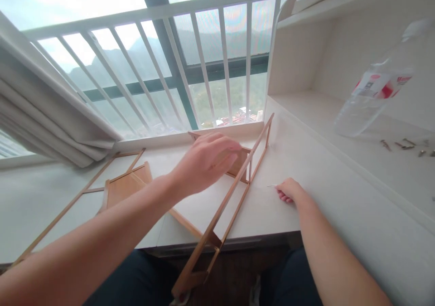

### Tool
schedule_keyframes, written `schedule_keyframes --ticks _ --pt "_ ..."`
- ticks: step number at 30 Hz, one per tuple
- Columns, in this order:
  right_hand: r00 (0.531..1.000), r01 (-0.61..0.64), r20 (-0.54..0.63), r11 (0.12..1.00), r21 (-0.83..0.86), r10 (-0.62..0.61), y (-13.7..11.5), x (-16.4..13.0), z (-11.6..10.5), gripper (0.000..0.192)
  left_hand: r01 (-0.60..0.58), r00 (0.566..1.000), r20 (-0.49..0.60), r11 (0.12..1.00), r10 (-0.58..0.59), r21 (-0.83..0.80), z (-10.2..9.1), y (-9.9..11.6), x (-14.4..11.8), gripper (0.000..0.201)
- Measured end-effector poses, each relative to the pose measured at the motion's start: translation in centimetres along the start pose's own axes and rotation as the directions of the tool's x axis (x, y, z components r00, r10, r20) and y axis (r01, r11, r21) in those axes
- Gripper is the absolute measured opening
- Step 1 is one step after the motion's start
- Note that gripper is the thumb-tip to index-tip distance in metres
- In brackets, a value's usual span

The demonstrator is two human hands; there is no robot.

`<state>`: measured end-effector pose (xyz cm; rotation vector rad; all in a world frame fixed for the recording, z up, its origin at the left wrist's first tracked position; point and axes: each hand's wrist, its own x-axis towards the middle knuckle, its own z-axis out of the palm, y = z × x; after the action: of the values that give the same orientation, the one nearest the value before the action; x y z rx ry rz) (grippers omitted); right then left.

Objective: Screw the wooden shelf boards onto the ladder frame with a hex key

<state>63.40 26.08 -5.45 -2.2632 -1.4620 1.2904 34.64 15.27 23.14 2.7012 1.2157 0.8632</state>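
My left hand hovers over or rests at a brown wooden panel, fingers bent and thumb apart from them; whether it touches the wood I cannot tell. That panel joins a narrow ladder-like wooden frame, which stands tilted and juts past the table's front edge toward my legs. To the right of the frame, low over the white tabletop, my right hand is closed on a thin metal rod. Only the rod's tip shows, so its exact kind is unclear.
Another wooden frame with a brown panel lies at left on the white tabletop. A plastic bottle and several screws are on the raised shelf at right. A curtain and white railing border the window.
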Motion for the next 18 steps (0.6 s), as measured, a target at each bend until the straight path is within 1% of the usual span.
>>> schedule_keyframes --ticks 2,4,5,6,7,8,9,10,11,12,13,15,17,18 --pt "1.000 0.001 -0.022 1.000 -0.024 -0.001 0.2 -0.7 0.2 0.023 -0.050 0.996 -0.082 0.998 0.047 -0.043 -2.5 2.4 -4.5 0.023" --pt "0.998 0.011 -0.054 0.998 -0.056 -0.014 0.3 -1.6 0.2 0.024 -0.026 0.996 -0.088 0.995 0.017 -0.101 -3.9 4.5 -10.1 0.031" --pt "0.997 0.016 -0.068 0.997 -0.074 -0.021 0.4 -2.1 0.2 0.025 0.030 0.995 -0.092 0.988 -0.044 -0.149 -4.1 5.3 -13.1 0.036" --pt "0.996 0.018 -0.081 0.996 -0.092 -0.025 0.5 -2.6 0.2 0.027 0.118 0.984 -0.106 0.972 -0.142 -0.206 -4.0 5.8 -16.1 0.038" --pt "0.996 0.017 -0.090 0.994 -0.108 -0.027 0.7 -3.3 0.1 0.028 0.241 0.958 -0.086 0.931 -0.273 -0.274 -3.5 6.0 -18.9 0.037" --pt "0.994 0.021 -0.100 0.992 -0.126 -0.033 0.9 -4.1 0.0 0.029 0.379 0.911 -0.023 0.861 -0.411 -0.340 -2.8 5.9 -21.4 0.035" --pt "0.993 0.027 -0.113 0.989 -0.146 -0.044 1.4 -5.0 0.0 0.030 0.497 0.853 0.054 0.779 -0.518 -0.382 -1.8 5.4 -23.5 0.034" --pt "0.988 0.039 -0.137 0.984 -0.173 -0.064 2.0 -6.1 -0.1 0.031 0.544 0.828 0.104 0.745 -0.551 -0.386 -0.7 4.7 -25.1 0.033" --pt "0.979 0.056 -0.181 0.974 -0.217 -0.097 2.9 -7.4 -0.2 0.033 0.583 0.804 0.153 0.713 -0.574 -0.389 0.6 3.8 -26.1 0.034" --pt "0.963 0.069 -0.234 0.963 -0.261 -0.132 4.1 -9.0 -0.2 0.035 0.667 0.741 0.260 0.633 -0.619 -0.393 1.9 2.9 -26.8 0.036" --pt "0.937 0.071 -0.307 0.952 -0.299 -0.166 5.5 -10.7 -0.1 0.038 0.693 0.719 0.310 0.603 -0.623 -0.394 3.1 2.1 -27.2 0.038" --pt "0.884 0.048 -0.426 0.945 -0.323 -0.190 8.8 -14.5 0.5 0.041 0.707 0.707 0.370 0.582 -0.603 -0.402 5.4 1.2 -27.4 0.038" --pt "0.824 -0.018 -0.548 0.960 -0.280 -0.144 12.4 -18.6 1.6 0.040 0.707 0.707 0.426 0.571 -0.564 -0.417 7.5 1.5 -27.8 0.035" --pt "0.787 -0.020 -0.603 0.972 -0.234 -0.129 14.1 -20.5 2.4 0.039 0.706 0.707 0.457 0.565 -0.540 -0.426 8.5 2.1 -28.1 0.033"
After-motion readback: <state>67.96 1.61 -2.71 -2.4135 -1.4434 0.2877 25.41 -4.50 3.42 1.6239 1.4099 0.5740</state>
